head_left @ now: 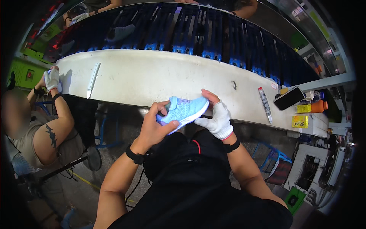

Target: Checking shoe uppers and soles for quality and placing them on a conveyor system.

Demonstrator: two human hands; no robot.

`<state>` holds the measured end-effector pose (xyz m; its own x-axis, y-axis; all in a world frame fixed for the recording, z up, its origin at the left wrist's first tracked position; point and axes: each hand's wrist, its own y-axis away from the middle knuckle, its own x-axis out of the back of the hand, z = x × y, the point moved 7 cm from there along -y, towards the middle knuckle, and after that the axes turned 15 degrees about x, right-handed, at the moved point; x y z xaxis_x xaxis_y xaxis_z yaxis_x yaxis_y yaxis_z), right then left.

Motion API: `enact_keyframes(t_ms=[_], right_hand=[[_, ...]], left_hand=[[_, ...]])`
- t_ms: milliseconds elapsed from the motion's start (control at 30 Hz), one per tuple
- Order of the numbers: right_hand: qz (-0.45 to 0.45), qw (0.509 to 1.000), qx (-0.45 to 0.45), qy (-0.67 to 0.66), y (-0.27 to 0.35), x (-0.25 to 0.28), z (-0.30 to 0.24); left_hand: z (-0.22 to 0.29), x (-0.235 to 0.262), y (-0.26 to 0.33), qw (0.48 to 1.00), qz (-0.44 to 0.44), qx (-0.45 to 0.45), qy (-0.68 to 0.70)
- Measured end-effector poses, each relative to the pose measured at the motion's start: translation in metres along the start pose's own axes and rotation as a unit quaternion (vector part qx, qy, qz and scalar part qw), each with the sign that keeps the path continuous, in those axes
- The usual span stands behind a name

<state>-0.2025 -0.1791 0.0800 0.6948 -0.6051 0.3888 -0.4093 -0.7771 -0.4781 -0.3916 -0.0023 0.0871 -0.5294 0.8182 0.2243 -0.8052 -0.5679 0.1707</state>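
Observation:
A light-blue child's sneaker (187, 110) with a white and lavender sole, a strap and purplish laces is held over the table's near edge, its toe toward the right. My bare left hand (149, 126) grips the heel end, fingers at the shoe's opening and thumb along the sole. My right hand (220, 119) wears a white glove that leaves some fingertips uncovered. It cups the toe, with fingers on the far side and the thumb by the sole's near edge. Black bands circle both my wrists.
On the white table (152, 68) lie a white capped pen-like tool (93, 79), a red-and-grey marker (265, 104) and a phone (289, 98). Beside it are small yellow boxes (300, 121) and an orange bottle (319, 106). Blue-black rollers (179, 28) run behind. A co-worker's gloved hand (52, 79) is at the left.

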Motion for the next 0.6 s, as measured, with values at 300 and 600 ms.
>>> enact_keyframes(t_ms=[300,600], right_hand=[[0.087,0.966,-0.079,-0.231,-0.019,0.034,-0.034],[0.333,0.737,0.459,0.367,-0.137,0.208,-0.222]], left_hand=[[0.034,-0.001,-0.034,0.986,-0.075,-0.106,0.108],[-0.056,0.08,-0.099,0.986,0.147,0.025,0.079]])
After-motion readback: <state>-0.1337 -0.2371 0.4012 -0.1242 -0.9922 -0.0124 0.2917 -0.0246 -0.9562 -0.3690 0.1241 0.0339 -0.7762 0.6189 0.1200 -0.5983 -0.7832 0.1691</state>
